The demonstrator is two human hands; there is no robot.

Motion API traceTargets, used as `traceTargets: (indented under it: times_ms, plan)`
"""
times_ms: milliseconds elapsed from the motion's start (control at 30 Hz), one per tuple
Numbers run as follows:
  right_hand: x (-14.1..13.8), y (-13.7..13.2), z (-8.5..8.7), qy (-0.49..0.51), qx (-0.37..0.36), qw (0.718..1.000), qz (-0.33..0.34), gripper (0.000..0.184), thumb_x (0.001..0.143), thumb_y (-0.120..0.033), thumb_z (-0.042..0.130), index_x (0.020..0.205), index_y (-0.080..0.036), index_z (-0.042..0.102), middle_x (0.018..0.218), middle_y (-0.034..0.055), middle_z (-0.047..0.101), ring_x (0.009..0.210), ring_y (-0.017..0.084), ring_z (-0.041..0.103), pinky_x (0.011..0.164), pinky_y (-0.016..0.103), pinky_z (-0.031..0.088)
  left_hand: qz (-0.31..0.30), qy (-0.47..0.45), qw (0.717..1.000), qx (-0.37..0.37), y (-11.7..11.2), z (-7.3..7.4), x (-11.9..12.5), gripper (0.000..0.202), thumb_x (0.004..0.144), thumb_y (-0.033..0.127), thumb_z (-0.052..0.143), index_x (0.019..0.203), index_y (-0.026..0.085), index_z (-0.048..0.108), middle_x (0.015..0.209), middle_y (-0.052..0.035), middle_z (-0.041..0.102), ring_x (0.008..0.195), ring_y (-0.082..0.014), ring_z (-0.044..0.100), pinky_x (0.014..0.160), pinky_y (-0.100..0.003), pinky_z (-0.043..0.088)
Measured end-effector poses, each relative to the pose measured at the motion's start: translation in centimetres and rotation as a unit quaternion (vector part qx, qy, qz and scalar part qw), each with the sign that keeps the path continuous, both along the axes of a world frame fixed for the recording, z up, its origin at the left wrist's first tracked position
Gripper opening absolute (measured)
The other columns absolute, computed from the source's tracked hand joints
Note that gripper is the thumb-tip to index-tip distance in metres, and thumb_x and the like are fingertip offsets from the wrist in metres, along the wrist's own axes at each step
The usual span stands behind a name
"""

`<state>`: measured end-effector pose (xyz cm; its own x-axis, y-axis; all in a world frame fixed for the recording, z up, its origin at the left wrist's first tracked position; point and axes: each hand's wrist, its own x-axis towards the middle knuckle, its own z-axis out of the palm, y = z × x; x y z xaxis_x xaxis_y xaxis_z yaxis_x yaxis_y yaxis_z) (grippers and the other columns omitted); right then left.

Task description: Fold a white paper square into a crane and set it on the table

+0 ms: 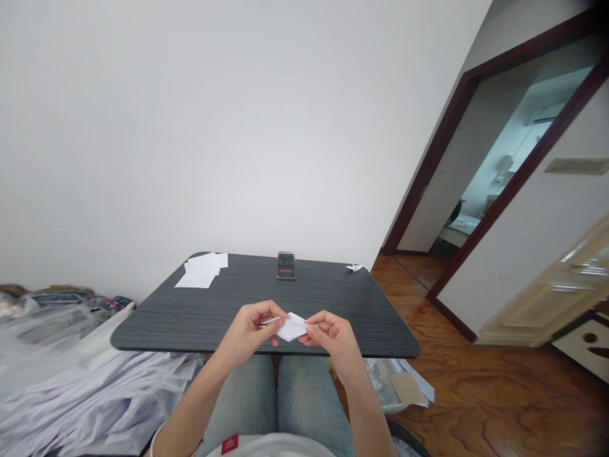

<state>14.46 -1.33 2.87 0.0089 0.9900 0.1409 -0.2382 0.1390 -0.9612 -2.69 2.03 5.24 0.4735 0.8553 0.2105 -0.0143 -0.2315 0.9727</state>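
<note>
One left hand (pixel 250 327): we see its fingers (pixel 280 311) pinched on the left end of the paper (pixel 292 329).
Right hand (pixel 340 336): its fingers grip the opposite end, thumb on top.
Paper: white, folded to a small diamond, held between our hands over the near part of the tabletop (pixel 247 289); whether it touches the surface, we cannot tell.
Phone (pixel 286 263): beyond the paper, near the far edge, its dark screen towards us, a red strip low on it.
Sheets (pixel 197 273): white, overlapping, flat at the far left corner, well apart from our fingers.
Folded piece (pixel 354 268): small, white, pointed, at the far right corner.
Tabletop: dark, streaked, round-cornered, with the white wall (pixel 285 127) behind.
Jeans (pixel 247 397): pale blue, below the near edge.
Heap (pixel 95 393): white, crumpled, on our left beside the tabletop.
Floor (pixel 490 393): brown wood, on our right.
</note>
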Motion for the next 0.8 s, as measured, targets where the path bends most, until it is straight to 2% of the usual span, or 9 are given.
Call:
traceTargets:
  times_ms: [267,400,633,800]
  plan:
    - [-0.58,0.36,-0.32,0.002,-0.021,1.0,0.01,0.025,0.058,-0.034,0.073,0.066,-0.012,0.064,0.055,0.0026,0.066,0.046,0.012,0.062,0.044,0.018,0.05,0.032,0.071,0.994,0.08,-0.71,0.37,0.65,0.015,0.075,0.023,0.054,0.072,0.011,0.063,0.068,-0.004,0.064,0.061,-0.013,0.059,0.057,-0.022,0.049]
    - [-0.65,0.44,-0.38,0.009,-0.029,0.999,0.013,0.022,0.057,-0.03,0.074,0.065,-0.011,0.065,0.054,0.0022,0.066,0.045,0.01,0.061,0.045,0.016,0.05,0.045,0.098,0.988,0.11,-0.85,0.6,0.75,0.015,0.075,0.02,0.052,0.072,0.011,0.063,0.067,-0.0039,0.065,0.06,-0.0133,0.06,0.056,-0.021,0.048]
    - [-0.69,0.48,-0.4,0.003,-0.026,1.0,0.001,0.021,0.057,-0.029,0.073,0.064,-0.011,0.065,0.052,0.0019,0.065,0.043,0.011,0.06,0.044,0.018,0.05,0.041,0.107,0.988,0.106,-0.71,0.58,0.81,0.015,0.074,0.019,0.051,0.072,0.011,0.064,0.066,-0.0041,0.066,0.06,-0.0138,0.06,0.057,-0.022,0.047]
    - [-0.65,0.6,-0.56,-0.005,-0.028,1.0,0.002,0.022,0.056,-0.03,0.074,0.063,-0.011,0.064,0.051,0.0021,0.065,0.043,0.011,0.06,0.045,0.018,0.049,0.014,0.08,0.994,0.07,-0.75,0.59,0.73,0.016,0.074,0.022,0.052,0.075,0.01,0.062,0.073,-0.0063,0.065,0.066,-0.0149,0.059,0.061,-0.023,0.048]
